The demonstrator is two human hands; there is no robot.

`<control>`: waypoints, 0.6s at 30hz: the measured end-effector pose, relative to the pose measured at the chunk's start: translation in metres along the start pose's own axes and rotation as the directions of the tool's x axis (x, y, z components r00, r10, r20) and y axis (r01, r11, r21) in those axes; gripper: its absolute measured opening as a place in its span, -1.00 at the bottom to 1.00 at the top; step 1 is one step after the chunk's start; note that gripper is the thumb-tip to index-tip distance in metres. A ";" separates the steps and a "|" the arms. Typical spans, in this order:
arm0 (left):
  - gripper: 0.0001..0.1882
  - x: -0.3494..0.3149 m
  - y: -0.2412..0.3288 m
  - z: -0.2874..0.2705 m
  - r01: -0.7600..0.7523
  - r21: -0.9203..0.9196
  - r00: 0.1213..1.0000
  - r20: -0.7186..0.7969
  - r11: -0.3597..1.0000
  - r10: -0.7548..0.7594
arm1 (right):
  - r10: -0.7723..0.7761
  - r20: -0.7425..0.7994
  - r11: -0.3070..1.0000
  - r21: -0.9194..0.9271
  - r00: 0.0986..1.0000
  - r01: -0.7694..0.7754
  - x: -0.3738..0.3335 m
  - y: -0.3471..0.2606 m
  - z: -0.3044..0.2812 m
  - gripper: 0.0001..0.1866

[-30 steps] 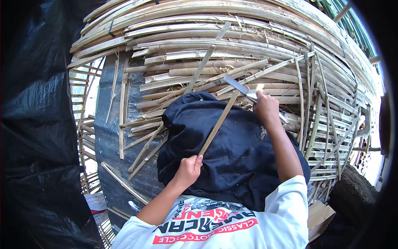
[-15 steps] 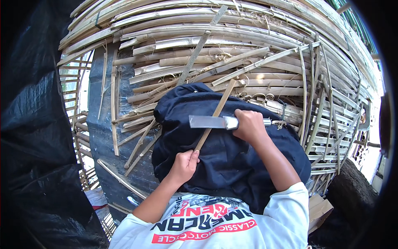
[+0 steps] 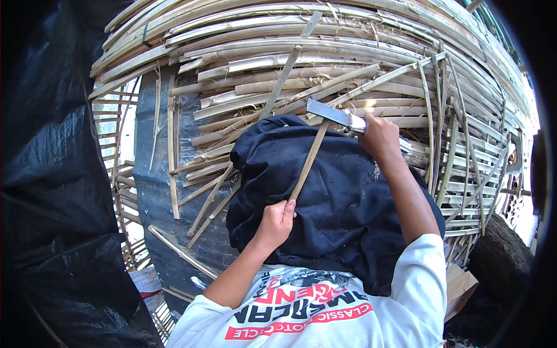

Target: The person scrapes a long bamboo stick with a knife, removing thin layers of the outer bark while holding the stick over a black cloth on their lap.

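Observation:
A narrow bamboo strip (image 3: 309,160) slants up and away over the dark cloth (image 3: 336,197) spread across my lap. Its near end is gripped by my left hand (image 3: 276,223), with the thumb pressed along it. My right hand (image 3: 380,138) is wrapped around the handle of a knife (image 3: 331,112) with a broad, square-ended blade. That blade lies across the far end of the strip. Part of the handle is hidden by my fingers.
Split bamboo lengths (image 3: 255,72) are piled ahead of me, with curled shavings among them. Thin strips (image 3: 174,151) lie on a dark sheet (image 3: 148,191) at left. A black plastic sheet (image 3: 58,174) hangs at far left. A cardboard box (image 3: 460,290) stands at lower right.
My right hand has moved the knife away from me and slightly right, from the strip's middle to its far end. My left hand, still holding the strip, appears slightly farther right and higher.

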State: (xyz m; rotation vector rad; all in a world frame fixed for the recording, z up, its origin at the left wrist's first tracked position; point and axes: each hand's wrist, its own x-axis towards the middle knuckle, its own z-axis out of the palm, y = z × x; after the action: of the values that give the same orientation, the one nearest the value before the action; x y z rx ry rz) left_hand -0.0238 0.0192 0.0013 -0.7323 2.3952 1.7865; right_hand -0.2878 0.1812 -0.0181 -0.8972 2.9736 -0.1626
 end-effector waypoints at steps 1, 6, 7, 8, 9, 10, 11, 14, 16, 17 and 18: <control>-0.51 -0.001 0.001 0.003 -0.049 0.004 0.998 -0.027 0.999 0.049 | -0.058 -0.023 0.997 0.048 0.998 0.060 -0.004 -0.002 -0.008 -0.91; -0.57 -0.005 0.001 -0.004 0.006 0.048 0.999 0.039 0.999 -0.008 | -0.162 0.035 0.984 0.082 0.986 0.159 -0.016 -0.004 0.023 -0.90; -0.57 -0.001 0.003 -0.001 0.030 0.019 0.999 0.021 0.999 -0.030 | -0.003 0.014 0.996 0.088 1.000 0.002 -0.004 0.000 0.015 -0.90; -0.57 -0.002 0.001 0.002 0.022 0.010 1.000 0.014 1.000 -0.023 | 0.158 -0.007 0.983 0.098 0.987 -0.156 0.003 0.004 0.005 -0.90; -0.58 -0.005 -0.003 0.005 -0.057 0.054 0.998 0.005 0.997 0.057 | 0.099 0.064 0.995 0.019 0.993 -0.100 -0.003 0.003 0.001 -0.88; -0.58 -0.006 0.001 0.001 -0.122 0.107 0.993 0.011 0.987 0.122 | -0.094 0.181 0.996 0.025 0.979 0.091 -0.017 -0.004 0.009 -0.86; -0.59 0.000 0.007 -0.001 -0.023 0.062 0.999 0.029 0.998 0.021 | -0.133 0.267 0.991 0.052 0.955 0.124 -0.032 -0.013 0.014 -0.84; -0.60 -0.002 -0.002 -0.005 -0.024 0.043 0.997 0.069 0.999 0.021 | 0.070 0.297 0.995 0.047 0.952 -0.088 -0.034 0.000 0.005 -0.82; -0.60 -0.003 -0.003 -0.002 0.013 0.012 0.998 0.056 1.000 -0.014 | 0.355 0.156 0.916 0.140 0.922 -0.377 -0.035 0.018 -0.016 -0.81; -0.57 0.001 -0.001 -0.001 -0.020 0.005 0.999 0.035 1.000 0.019 | 0.379 0.091 0.891 0.233 0.921 -0.390 -0.036 0.027 -0.032 -0.80; -0.54 -0.002 -0.002 -0.001 -0.036 0.006 0.999 0.030 0.999 0.035 | 0.425 0.112 0.865 0.241 0.898 -0.440 -0.040 0.034 -0.039 -0.81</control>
State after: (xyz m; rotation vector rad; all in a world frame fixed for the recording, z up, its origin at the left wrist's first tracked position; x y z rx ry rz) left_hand -0.0215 0.0187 0.0008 -0.6612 2.4087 1.7884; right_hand -0.2757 0.2348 0.0168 -0.1888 2.9123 -0.4884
